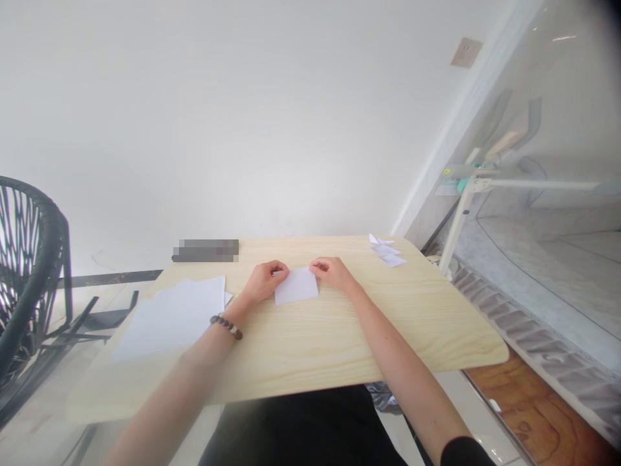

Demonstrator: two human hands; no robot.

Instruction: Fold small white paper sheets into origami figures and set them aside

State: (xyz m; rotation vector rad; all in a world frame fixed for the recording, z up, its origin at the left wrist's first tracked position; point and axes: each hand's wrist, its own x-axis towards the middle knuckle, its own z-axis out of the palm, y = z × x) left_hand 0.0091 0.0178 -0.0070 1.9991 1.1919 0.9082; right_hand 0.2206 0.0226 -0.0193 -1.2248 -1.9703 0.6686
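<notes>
A small white sheet of paper point(296, 287) is held at the middle of the light wooden table point(310, 349). My left hand point(264, 280), with a beaded bracelet point(226, 326) on its wrist, pinches the paper's upper left corner. At the upper right corner, the fingers of my right hand point(332, 272) are closed on the same sheet. Whether the paper is folded double I cannot tell. Left of my left hand lies a spread of larger white sheets point(174, 314). Several small folded paper pieces point(387, 250) lie in a row at the back right.
A dark, pixelated object point(206, 251) lies at the table's back left. Behind the table rises a white wall point(272, 116) with a socket point(466, 52). A dark woven chair point(33, 259) stands at left. To the right is a white metal frame point(458, 226).
</notes>
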